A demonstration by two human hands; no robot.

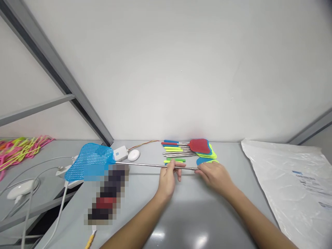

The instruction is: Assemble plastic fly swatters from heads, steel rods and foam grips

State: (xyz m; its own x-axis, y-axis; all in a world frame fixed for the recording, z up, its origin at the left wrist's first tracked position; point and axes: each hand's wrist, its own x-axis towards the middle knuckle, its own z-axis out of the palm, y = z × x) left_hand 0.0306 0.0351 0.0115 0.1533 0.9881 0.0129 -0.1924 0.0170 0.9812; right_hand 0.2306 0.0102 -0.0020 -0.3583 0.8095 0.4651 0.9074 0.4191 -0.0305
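Note:
A fly swatter with a blue mesh head (90,160) is held level in front of me, its thin metal rod (141,164) stretching to the right. My left hand (168,180) pinches the rod between thumb and fingers near its middle. At the rod's right end, my right hand (215,175) is closed around it, hiding whatever handle is there. Behind my hands lies a stack of swatters, topped by a red head (199,146), with blue, red and yellow handles to the left. Just past my left fingers rest loose green handles (178,159).
At right lies a large white plastic bag (282,176). A blurred-out oblong object (107,197) is at left, near a white box (120,153) and a round white device (134,155). White cables (31,207) and pink and yellow strips (23,148) fill the far left.

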